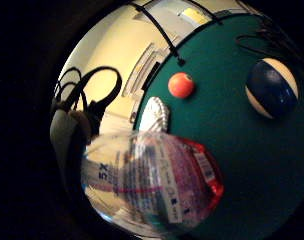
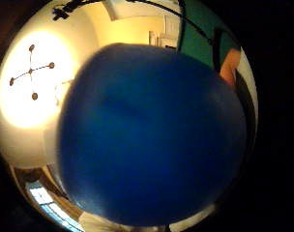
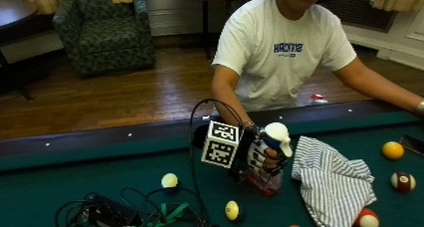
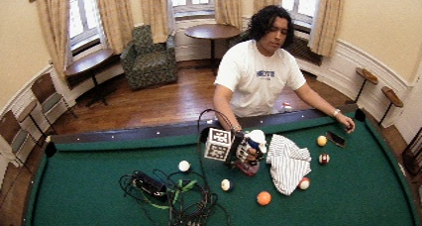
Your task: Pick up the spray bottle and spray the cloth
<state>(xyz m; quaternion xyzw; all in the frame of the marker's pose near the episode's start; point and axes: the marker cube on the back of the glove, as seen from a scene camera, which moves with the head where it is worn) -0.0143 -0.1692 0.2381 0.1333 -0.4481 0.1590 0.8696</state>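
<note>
The clear plastic spray bottle with white trigger head (image 3: 271, 157) stands upright, gripped by the gloved right hand (image 3: 262, 155); the striped grey-and-white cloth (image 3: 334, 182) lies just beside it, on the nozzle's side.

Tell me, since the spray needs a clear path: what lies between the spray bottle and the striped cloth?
Only bare green felt, a narrow strip between spray bottle and striped cloth, per the outside view.
</note>
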